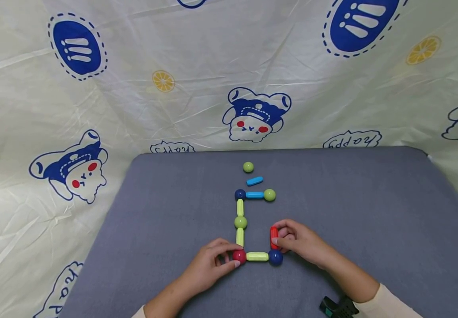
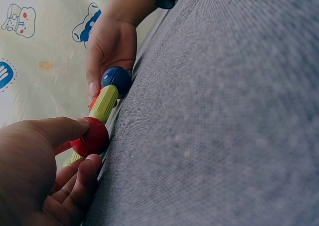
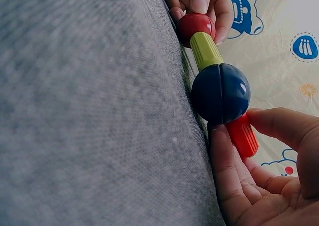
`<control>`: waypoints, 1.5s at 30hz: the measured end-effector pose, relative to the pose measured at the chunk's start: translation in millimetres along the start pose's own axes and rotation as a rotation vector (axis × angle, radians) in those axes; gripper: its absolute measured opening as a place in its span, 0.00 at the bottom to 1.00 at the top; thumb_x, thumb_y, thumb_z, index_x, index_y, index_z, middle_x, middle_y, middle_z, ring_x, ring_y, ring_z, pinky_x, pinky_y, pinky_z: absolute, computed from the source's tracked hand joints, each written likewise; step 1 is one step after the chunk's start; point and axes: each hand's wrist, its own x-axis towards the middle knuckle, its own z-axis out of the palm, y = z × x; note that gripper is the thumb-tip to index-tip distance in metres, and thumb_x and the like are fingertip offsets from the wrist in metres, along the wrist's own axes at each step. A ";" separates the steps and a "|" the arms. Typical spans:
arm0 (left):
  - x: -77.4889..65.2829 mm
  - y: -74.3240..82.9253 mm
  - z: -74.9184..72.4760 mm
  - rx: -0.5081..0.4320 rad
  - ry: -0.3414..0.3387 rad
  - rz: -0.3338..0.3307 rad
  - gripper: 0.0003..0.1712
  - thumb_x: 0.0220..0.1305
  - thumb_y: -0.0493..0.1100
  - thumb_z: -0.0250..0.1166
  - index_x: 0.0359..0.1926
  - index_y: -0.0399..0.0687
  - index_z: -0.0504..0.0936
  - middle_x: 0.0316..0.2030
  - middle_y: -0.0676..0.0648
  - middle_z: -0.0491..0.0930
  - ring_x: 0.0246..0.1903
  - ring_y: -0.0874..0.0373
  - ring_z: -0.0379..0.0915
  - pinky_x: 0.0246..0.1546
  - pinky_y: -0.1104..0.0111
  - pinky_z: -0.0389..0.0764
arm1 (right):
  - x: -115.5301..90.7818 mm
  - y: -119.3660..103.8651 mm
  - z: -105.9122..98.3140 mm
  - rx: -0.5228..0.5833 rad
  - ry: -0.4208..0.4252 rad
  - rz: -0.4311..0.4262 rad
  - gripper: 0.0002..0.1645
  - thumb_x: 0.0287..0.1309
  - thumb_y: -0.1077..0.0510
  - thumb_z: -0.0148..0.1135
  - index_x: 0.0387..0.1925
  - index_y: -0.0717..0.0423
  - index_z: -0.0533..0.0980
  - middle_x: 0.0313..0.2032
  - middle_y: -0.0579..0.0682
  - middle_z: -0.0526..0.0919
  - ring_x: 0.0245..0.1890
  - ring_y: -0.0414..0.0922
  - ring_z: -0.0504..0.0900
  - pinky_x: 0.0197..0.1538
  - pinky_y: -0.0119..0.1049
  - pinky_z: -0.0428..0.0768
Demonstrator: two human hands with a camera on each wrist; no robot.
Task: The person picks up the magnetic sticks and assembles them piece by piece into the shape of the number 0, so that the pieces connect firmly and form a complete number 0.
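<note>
My left hand pinches a red ball at the near left corner of a ball-and-rod figure. From that ball a yellow-green rod runs right to a dark blue ball. My right hand holds a red rod between thumb and fingers, its near end against the dark blue ball, as the right wrist view also shows. Up the left side go a yellow-green rod, a green ball, another yellow-green rod and a smaller dark blue ball.
At the figure's far end a light blue rod joins a green ball. Beyond lie a loose blue rod and a loose green ball. The grey table meets a printed curtain behind. A black device sits by my right wrist.
</note>
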 end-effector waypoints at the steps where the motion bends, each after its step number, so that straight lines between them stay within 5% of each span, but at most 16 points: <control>1: 0.0 0.2 0.0 0.001 0.001 -0.001 0.17 0.65 0.49 0.71 0.55 0.62 0.85 0.44 0.55 0.81 0.33 0.70 0.73 0.31 0.76 0.78 | -0.1 -0.2 -0.1 -0.002 0.000 -0.002 0.32 0.66 0.54 0.66 0.63 0.68 0.68 0.41 0.55 0.80 0.36 0.44 0.83 0.43 0.34 0.85; 22: 0.9 1.7 -1.4 -0.050 -0.019 -0.042 0.17 0.65 0.50 0.71 0.55 0.63 0.85 0.45 0.53 0.79 0.34 0.68 0.74 0.31 0.75 0.79 | -2.5 -0.4 -1.6 -0.022 -0.008 -0.015 0.31 0.65 0.54 0.67 0.62 0.68 0.70 0.40 0.55 0.80 0.35 0.43 0.82 0.42 0.35 0.85; 31: 6.9 3.0 -16.6 -0.097 0.059 -0.099 0.21 0.65 0.49 0.71 0.58 0.56 0.84 0.48 0.50 0.80 0.37 0.65 0.75 0.32 0.74 0.79 | -2.0 -1.4 1.9 -0.037 0.008 0.000 0.32 0.64 0.53 0.68 0.61 0.67 0.70 0.39 0.54 0.80 0.35 0.44 0.83 0.41 0.34 0.84; 38: 36.4 1.6 -42.7 -0.116 0.115 -0.152 0.26 0.66 0.47 0.70 0.64 0.52 0.80 0.52 0.45 0.80 0.40 0.59 0.78 0.32 0.70 0.80 | -1.9 -1.2 2.6 -0.027 0.007 -0.014 0.31 0.65 0.54 0.68 0.61 0.68 0.70 0.39 0.55 0.80 0.34 0.43 0.82 0.41 0.34 0.84; 45: 96.7 -5.1 -66.4 -0.320 0.160 -0.215 0.29 0.69 0.43 0.67 0.69 0.45 0.74 0.59 0.38 0.79 0.48 0.48 0.79 0.46 0.57 0.84 | -1.6 -0.6 1.2 -0.034 0.007 -0.001 0.32 0.65 0.53 0.67 0.62 0.68 0.69 0.39 0.54 0.81 0.35 0.44 0.83 0.41 0.34 0.84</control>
